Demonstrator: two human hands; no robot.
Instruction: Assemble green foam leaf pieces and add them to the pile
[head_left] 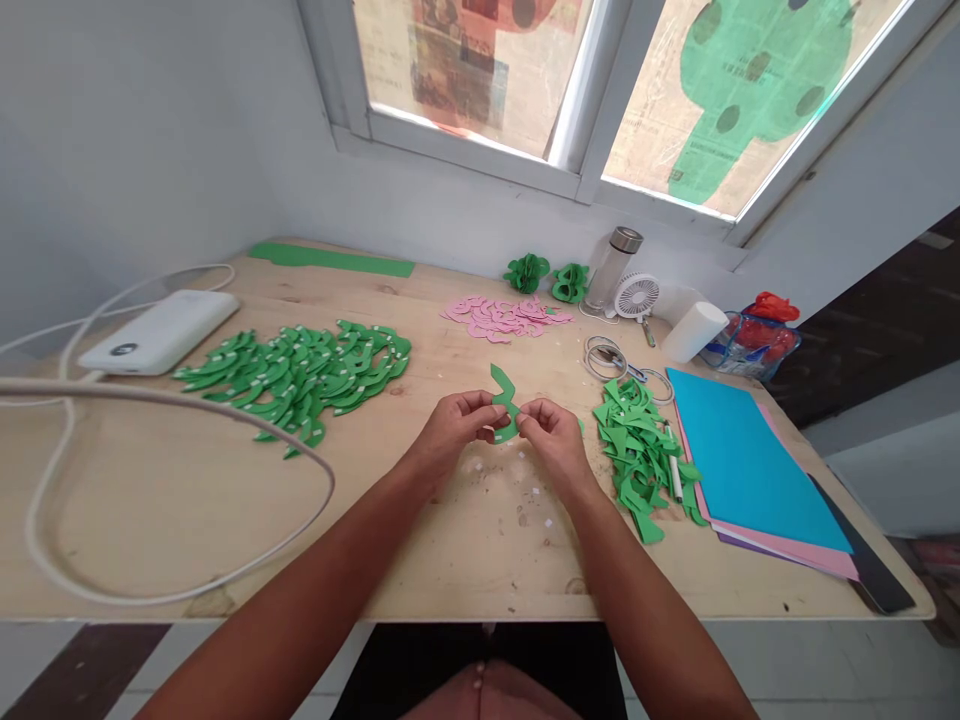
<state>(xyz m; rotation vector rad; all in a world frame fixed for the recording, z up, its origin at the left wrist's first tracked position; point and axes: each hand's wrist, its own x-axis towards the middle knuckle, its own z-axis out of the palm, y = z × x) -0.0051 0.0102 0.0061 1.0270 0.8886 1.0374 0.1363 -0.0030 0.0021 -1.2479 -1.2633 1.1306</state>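
Observation:
Above the middle of the table I hold a curved green foam cutout (pixel 505 388) in both hands. My left hand (pixel 465 420) pinches its left side between thumb and fingers. From the right, my right hand (pixel 551 430) grips the same piece near its lower part. A small white patch shows at the cutout's bottom end. To the left lies a large heap of similar green cutouts (pixel 300 370), many with white patches. Jagged green scraps (pixel 637 440) are piled right of my right hand, with a white pen (pixel 673 465) on them.
Pink cutouts (pixel 506 317) lie farther back, before two green paper balls (pixel 527 272). A bottle (pixel 613 268), small fan (pixel 637 296), scissors (pixel 619 360) and blue sheets (pixel 750 450) are at right. A white power bank (pixel 161 332) and looping cable (pixel 330 480) occupy the left.

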